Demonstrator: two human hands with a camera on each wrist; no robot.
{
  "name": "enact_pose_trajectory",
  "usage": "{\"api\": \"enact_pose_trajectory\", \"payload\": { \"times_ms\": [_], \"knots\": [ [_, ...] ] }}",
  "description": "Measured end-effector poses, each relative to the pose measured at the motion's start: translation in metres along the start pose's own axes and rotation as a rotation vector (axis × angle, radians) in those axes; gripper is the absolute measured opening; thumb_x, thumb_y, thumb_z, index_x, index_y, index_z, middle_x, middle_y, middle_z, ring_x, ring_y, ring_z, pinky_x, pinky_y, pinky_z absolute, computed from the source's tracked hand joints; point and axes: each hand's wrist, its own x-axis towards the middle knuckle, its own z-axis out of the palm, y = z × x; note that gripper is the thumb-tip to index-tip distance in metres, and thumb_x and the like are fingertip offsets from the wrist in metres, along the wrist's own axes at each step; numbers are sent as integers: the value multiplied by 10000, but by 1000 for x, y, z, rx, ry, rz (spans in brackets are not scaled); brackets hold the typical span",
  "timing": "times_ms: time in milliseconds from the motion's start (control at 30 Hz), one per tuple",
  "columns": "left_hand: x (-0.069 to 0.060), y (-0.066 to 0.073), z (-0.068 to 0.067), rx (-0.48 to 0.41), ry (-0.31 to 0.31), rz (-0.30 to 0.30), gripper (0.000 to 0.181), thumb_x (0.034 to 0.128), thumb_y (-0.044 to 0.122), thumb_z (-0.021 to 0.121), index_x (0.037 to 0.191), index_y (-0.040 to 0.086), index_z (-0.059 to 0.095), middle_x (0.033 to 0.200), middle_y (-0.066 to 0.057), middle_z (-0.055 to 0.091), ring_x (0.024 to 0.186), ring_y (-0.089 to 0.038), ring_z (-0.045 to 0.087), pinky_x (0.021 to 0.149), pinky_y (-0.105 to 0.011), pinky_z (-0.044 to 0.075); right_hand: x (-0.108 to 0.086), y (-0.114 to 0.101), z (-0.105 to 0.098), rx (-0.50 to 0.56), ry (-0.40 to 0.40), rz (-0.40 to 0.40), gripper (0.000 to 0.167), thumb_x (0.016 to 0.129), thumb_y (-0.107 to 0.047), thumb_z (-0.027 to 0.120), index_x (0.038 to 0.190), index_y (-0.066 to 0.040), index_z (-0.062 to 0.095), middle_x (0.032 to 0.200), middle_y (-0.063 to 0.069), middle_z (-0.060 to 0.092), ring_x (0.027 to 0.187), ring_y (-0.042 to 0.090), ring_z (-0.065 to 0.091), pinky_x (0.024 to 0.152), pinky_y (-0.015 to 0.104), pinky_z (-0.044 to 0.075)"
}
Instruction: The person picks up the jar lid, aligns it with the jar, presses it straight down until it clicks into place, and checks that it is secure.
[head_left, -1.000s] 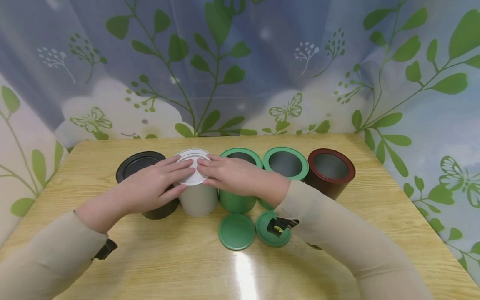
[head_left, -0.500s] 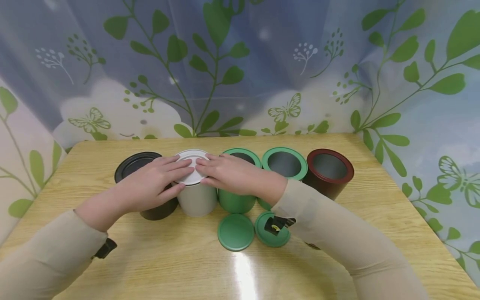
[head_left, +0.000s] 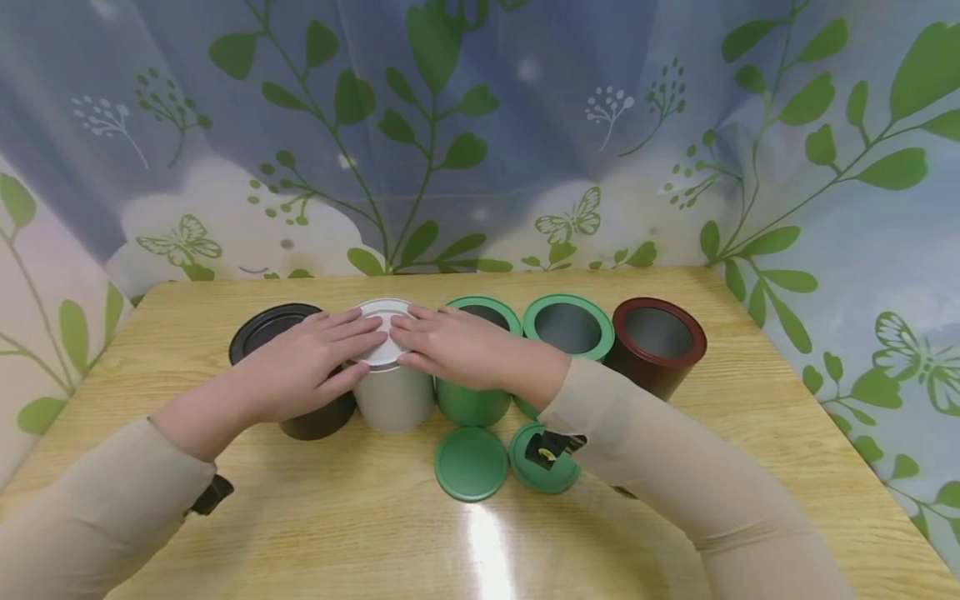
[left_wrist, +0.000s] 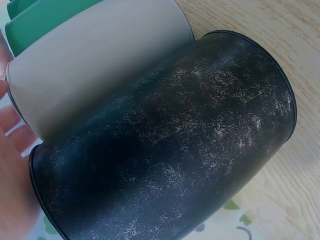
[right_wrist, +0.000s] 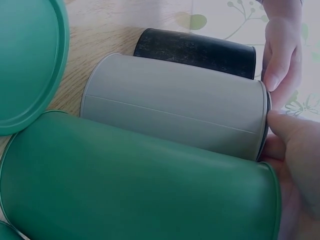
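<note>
A white lid (head_left: 384,355) sits on the pale grey-white can (head_left: 395,404), second from the left in the row. My left hand (head_left: 307,367) reaches over the black can (left_wrist: 165,145) and rests its extended fingers on the lid's left side. From the right, my right hand (head_left: 468,348) crosses above a green can (head_left: 474,407) and lays its fingers on the same lid. The two hands' fingertips nearly meet at the lid's middle. In the right wrist view, the right thumb lies at the edge of the pale can's top.
Further right stand a second green can (head_left: 611,335) and a dark red can (head_left: 648,375), both lidless. Two green lids, one left (head_left: 471,464) and one right (head_left: 552,477), lie on the wooden table (head_left: 337,533) in front. A patterned curtain (head_left: 480,150) hangs behind.
</note>
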Motion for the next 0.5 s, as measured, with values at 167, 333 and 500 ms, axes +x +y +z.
{"api": "enact_pose_trajectory", "payload": {
  "times_ms": [167,333,500],
  "knots": [
    [2,-2,1,6,-6,-10,461,961,268,518,1370,59,476,1414,-121,425,1304,-353,354,1010,-592,286,2,1,0,12,-13,12,508,1027,-363,308,1463,-103,304,1506,52,260,1393,213,176,1109,424,208],
    [2,-1,1,15,-14,-20,434,982,266,478,1371,73,480,1416,-122,423,1299,-356,361,1007,-595,284,4,2,1,24,-27,24,513,1025,-370,309,1464,-105,305,1510,47,252,1395,209,168,1114,428,191],
    [4,-3,2,35,-2,-22,450,988,265,463,1384,52,454,1425,-157,399,1295,-352,366,1012,-563,296,6,1,1,6,-10,34,520,1022,-385,311,1463,-110,312,1508,51,257,1393,211,179,1113,430,191]
  ]
}}
